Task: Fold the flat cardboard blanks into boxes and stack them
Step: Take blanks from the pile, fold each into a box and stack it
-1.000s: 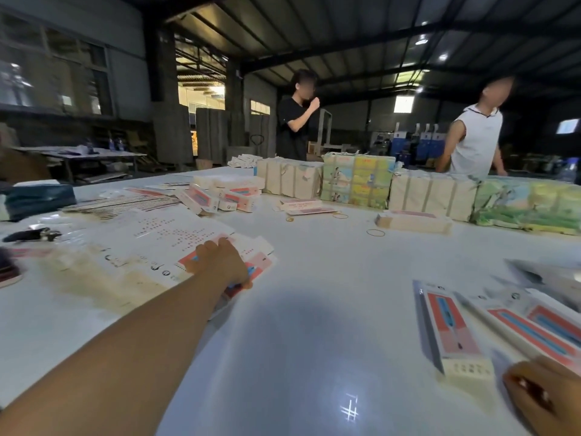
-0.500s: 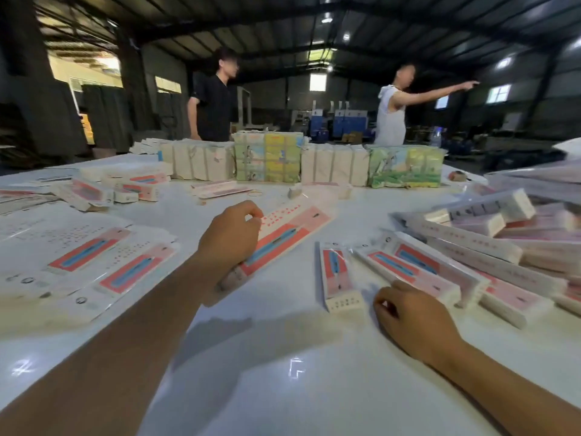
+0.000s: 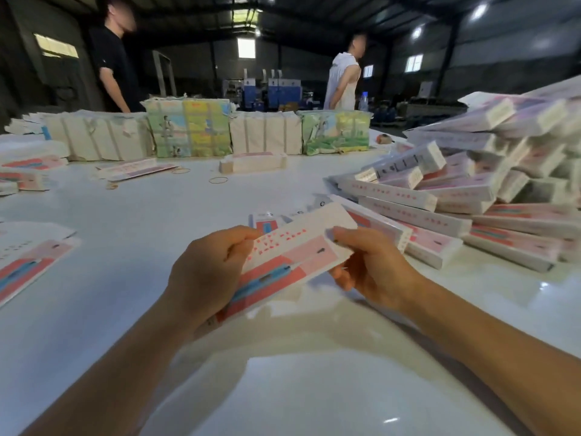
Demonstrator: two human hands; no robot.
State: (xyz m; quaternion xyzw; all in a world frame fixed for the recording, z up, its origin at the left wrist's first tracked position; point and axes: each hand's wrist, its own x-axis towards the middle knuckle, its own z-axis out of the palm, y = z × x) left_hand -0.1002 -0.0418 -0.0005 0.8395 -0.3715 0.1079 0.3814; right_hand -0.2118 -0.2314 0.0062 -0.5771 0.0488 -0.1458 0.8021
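A flat white and pink cardboard blank (image 3: pixel 292 256) with a blue stripe is held above the white table (image 3: pixel 283 372), tilted up to the right. My left hand (image 3: pixel 204 275) grips its lower left end, fingers curled round the edge. My right hand (image 3: pixel 364 262) pinches its upper right end between thumb and fingers. A big pile of folded boxes (image 3: pixel 471 196) of the same print rises on the right. More flat blanks (image 3: pixel 28 262) lie at the left edge of the table.
Bundles of banded cardboard (image 3: pixel 188 127) line the far side of the table. One small bundle (image 3: pixel 251 162) and rubber bands (image 3: pixel 218 180) lie mid-table. Two people (image 3: pixel 116 61) stand behind the table; the second (image 3: pixel 344 77) is at the right.
My left hand lifted a blank from the table and brought it to the middle. My right hand left the table and took the blank's other end. The view swung right.
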